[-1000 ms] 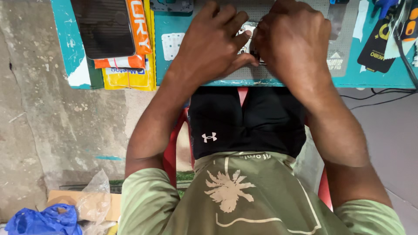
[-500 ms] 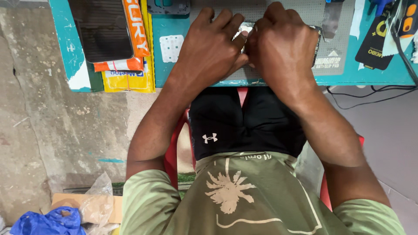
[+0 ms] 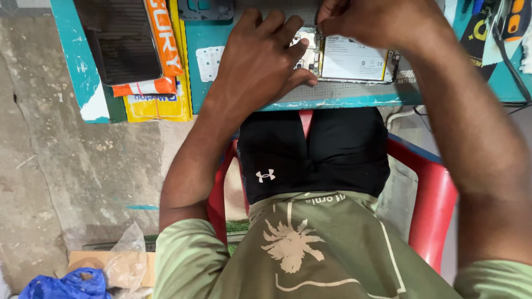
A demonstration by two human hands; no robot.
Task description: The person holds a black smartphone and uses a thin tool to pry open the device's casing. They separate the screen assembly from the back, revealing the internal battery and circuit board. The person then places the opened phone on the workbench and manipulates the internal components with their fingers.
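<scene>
Opened phone (image 3: 346,60) with its white battery showing sits top center on the teal workbench (image 3: 343,102). Left hand (image 3: 260,61) presses down flat on its left end, fingers spread. Right hand (image 3: 368,22) is pinched shut above it; can't tell what it's holding.

Place: small phone-repair workshop.
Evidence: opened phone (image 3: 349,58) with exposed battery on turquoise workbench (image 3: 199,83); spare dark screen (image 3: 119,39); rough concrete floor (image 3: 72,166).
</scene>
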